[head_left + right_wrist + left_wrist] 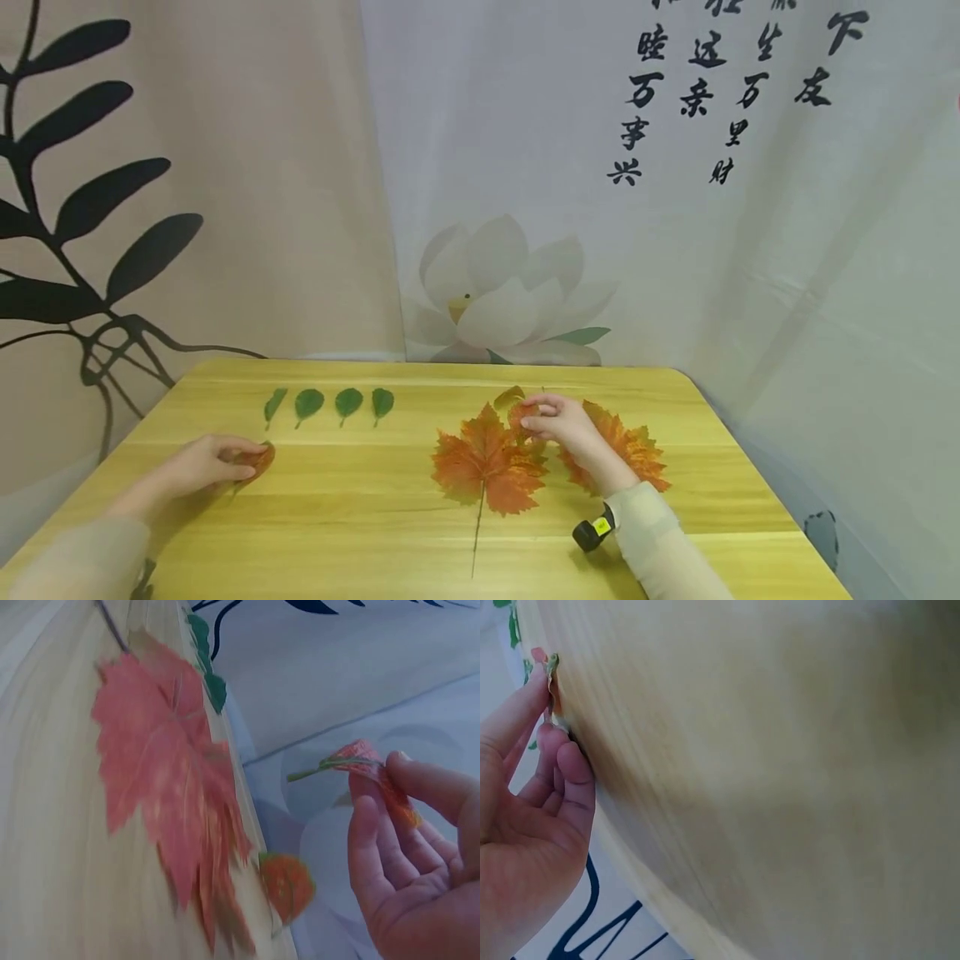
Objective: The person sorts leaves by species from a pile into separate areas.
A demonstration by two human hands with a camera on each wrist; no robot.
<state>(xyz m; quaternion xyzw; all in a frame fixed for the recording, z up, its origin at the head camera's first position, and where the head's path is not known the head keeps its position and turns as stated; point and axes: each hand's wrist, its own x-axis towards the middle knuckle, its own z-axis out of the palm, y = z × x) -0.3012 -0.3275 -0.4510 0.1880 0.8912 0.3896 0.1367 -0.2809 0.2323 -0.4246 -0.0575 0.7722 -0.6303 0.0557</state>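
Note:
At the left of the table, my left hand (201, 465) pinches a small orange-red leaf (264, 459) between thumb and fingers; the left wrist view shows this leaf edge-on, close to the wood. My right hand (564, 427) holds another small orange-red leaf (519, 415) in its fingertips, raised over the large orange maple leaf (468, 467). In the right wrist view this held leaf (358, 756) looks curled, with a short green stem pointing away from the hand. Several green leaves (348, 402) lie in a row beyond my left hand.
A second orange maple leaf (641, 457) lies partly behind my right wrist. One more small leaf (508, 397), greenish-orange, rests near the table's far edge. The wooden table (352, 533) ends at a printed curtain (495, 125). A black device (592, 533) is on my right wrist.

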